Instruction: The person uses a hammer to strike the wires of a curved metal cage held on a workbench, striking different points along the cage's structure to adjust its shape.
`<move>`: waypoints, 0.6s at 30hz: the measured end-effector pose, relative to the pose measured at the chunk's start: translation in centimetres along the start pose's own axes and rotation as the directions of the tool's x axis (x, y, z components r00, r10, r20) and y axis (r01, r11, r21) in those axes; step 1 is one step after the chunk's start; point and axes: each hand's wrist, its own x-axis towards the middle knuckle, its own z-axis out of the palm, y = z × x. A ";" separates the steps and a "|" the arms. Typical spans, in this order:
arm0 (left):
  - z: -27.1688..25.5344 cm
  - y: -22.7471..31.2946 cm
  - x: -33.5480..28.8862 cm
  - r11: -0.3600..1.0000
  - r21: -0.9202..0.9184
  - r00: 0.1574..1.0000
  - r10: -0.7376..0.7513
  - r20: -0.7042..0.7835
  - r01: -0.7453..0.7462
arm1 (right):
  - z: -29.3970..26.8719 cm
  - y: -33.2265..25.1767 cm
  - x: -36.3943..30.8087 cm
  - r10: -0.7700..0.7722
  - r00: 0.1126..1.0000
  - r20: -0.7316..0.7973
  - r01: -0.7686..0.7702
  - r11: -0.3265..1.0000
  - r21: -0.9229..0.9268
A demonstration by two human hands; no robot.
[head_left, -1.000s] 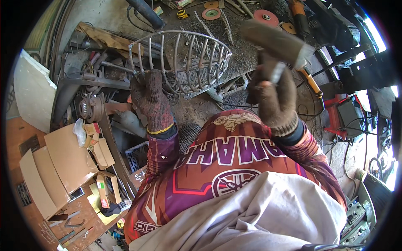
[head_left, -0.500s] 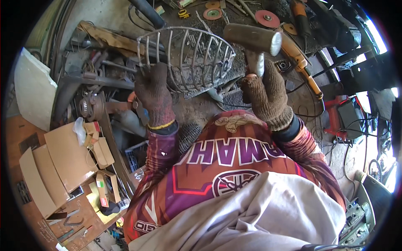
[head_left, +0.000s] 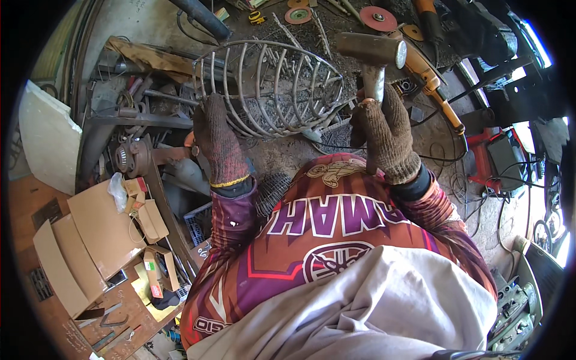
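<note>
My left hand (head_left: 217, 135), in a brown knitted glove, grips the near left end of a curved metal rod basket (head_left: 277, 87). The basket is a boat-shaped cage of bent grey bars, held tilted so that its ribs show. In my right hand (head_left: 387, 132), gloved too, is a hammer (head_left: 373, 51) with a thick metal head, held upright by its short pale handle. The hammer head is above the fist, just right of the basket's pointed end and apart from it. The gloves partly hide both grips.
Grinding discs (head_left: 378, 19) and rod offcuts lie on the dark ground ahead. An orange power tool (head_left: 429, 81) with a cable lies at right, near a red-framed machine (head_left: 489, 156). A bench vise (head_left: 129, 157) is at left. Cardboard boxes (head_left: 99, 231) sit on a wooden table.
The basket has tipped, showing more of its ribbed body, and its pointed end has shifted slightly right. The hammer has moved a little to the right, still in my right hand.
</note>
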 end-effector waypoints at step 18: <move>-0.1 -0.8 1.2 0.927 0.033 0.926 0.372 0.059 -0.375 | 0.6 -0.8 0.9 -0.389 0.892 0.231 0.434 0.879 -0.197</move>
